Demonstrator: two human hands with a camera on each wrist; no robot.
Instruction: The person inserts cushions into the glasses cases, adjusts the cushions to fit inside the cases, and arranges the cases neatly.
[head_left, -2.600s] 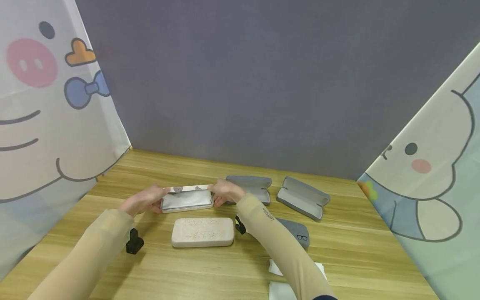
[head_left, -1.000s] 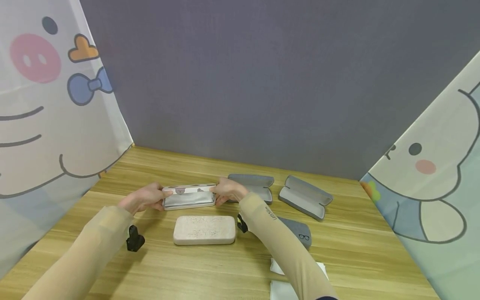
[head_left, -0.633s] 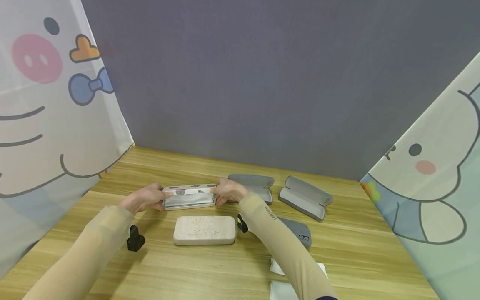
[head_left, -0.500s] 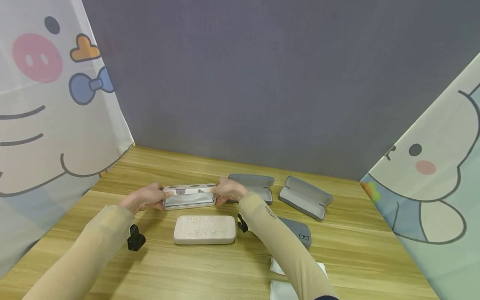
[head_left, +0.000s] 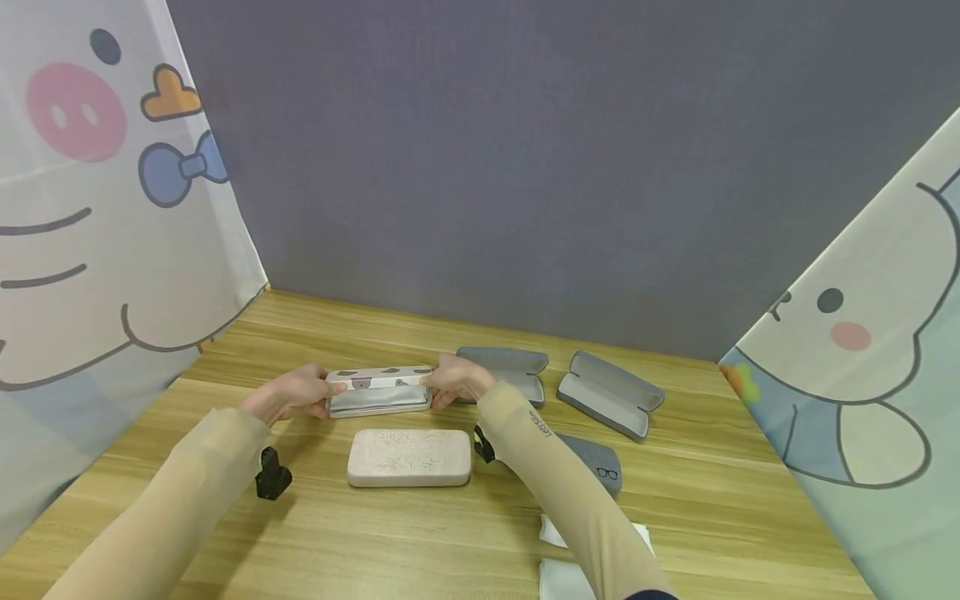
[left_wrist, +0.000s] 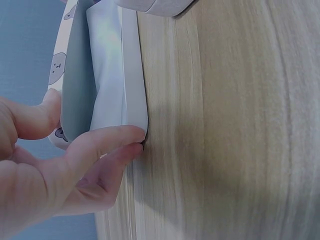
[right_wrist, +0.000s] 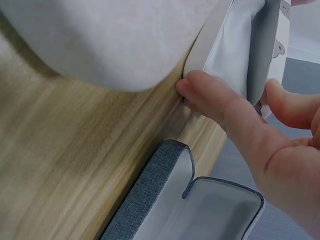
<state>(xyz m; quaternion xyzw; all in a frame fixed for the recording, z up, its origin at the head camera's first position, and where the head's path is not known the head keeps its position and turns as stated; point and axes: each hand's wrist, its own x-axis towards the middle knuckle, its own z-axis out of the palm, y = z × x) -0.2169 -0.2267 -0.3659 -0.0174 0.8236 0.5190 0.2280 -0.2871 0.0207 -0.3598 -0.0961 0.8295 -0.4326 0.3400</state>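
On my head feed, the white glasses case [head_left: 378, 377] sits on the counter [head_left: 352, 542], left of centre and toward the back, its lid part-way up. The person's left grip [head_left: 294, 392] pinches its left end and the right grip [head_left: 459, 379] its right end; my wrist feeds show each thumb on the lid and fingers against the lower shell. A pale grey cloth [head_left: 378, 399] lies inside. Directly in front of it, a shut cream case [head_left: 409, 458] fills the space between the sleeves. To the right, an open grey case [head_left: 510, 360] crowds the right grip, which hides part of it; a second open grey case [head_left: 609, 398] stands angled farther over. The right sleeve [head_left: 562, 500] blocks my view of part of a shut case with a spectacles drawing [head_left: 597, 462] and of two white cloths [head_left: 564, 581]. A plain grey backdrop [head_left: 525, 167] rises behind. As for the white case's looks: animal faces and dark patches decorate the lid, and its lining reads grey-green in the left wrist view.
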